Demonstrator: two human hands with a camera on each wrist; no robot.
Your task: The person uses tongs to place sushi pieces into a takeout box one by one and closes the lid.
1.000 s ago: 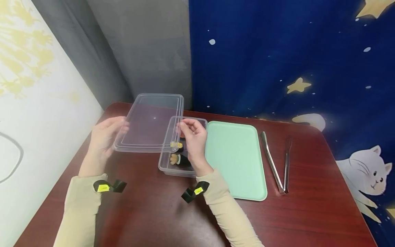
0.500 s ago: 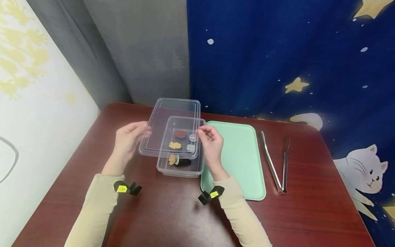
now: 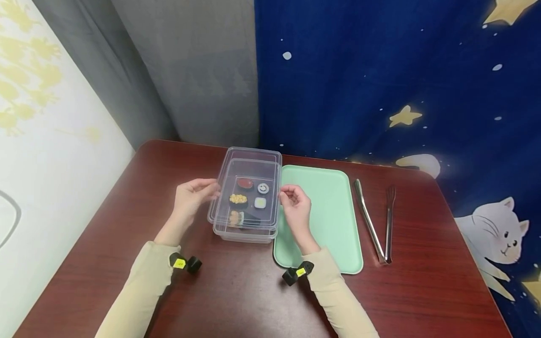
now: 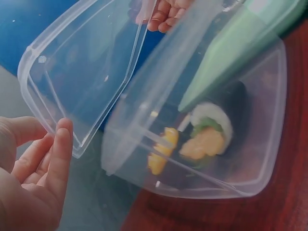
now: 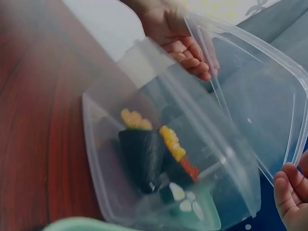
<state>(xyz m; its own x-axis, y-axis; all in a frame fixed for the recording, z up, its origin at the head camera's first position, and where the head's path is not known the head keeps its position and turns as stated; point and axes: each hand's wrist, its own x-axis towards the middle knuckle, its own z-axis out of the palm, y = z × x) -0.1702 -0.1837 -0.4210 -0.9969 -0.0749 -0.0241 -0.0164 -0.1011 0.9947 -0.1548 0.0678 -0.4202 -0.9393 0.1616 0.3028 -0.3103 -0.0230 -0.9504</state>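
My left hand (image 3: 192, 199) and right hand (image 3: 297, 211) pinch opposite side edges of a clear plastic lid (image 3: 253, 154). The lid hovers just over a clear rectangular container (image 3: 245, 237); both wrist views show a gap between them. Seen through the lid are several sushi pieces: a red-topped one (image 3: 245, 183), a corn-topped one (image 3: 238, 199), a round roll (image 3: 263, 188), a small white piece (image 3: 259, 203) and a dark cone-shaped hand roll (image 5: 142, 156). In the left wrist view, thumb and fingers (image 4: 60, 144) of the left hand hold the lid's corner.
Right of the container lies a pale green tray (image 3: 325, 220), partly behind my right hand. Metal tongs (image 3: 374, 225) lie spread beyond it. The reddish-brown table (image 3: 236, 291) meets curtains (image 3: 203, 70) at the back and a white wall (image 3: 55, 188) on the left.
Both hands have carried the lid rightward and down, from left of the container to right over it. The container, tray and tongs stay in place.
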